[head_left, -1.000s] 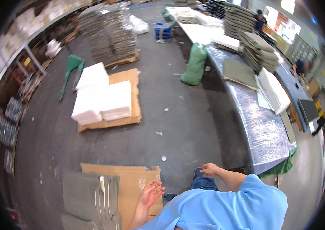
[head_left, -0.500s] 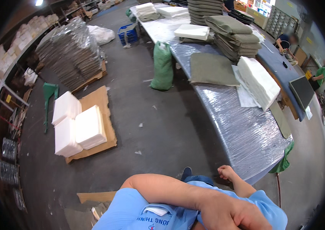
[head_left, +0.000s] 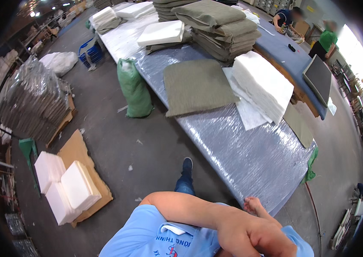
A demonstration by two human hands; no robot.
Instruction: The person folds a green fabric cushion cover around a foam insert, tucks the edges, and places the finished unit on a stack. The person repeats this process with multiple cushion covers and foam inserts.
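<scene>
Right hand (head_left: 255,206) open, resting at table (head_left: 250,150) edge; left hand (head_left: 250,235) grip unclear.

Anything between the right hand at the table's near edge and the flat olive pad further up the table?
Nothing visible. The right hand rests at the table edge; only bare wrapped tabletop runs from it up to the olive pad. The white stack sits to the pad's right, off that line.

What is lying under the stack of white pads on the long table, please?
Under the stack of white pads lie thin white sheets on the plastic-wrapped table. How far they reach beneath is covered.
</scene>
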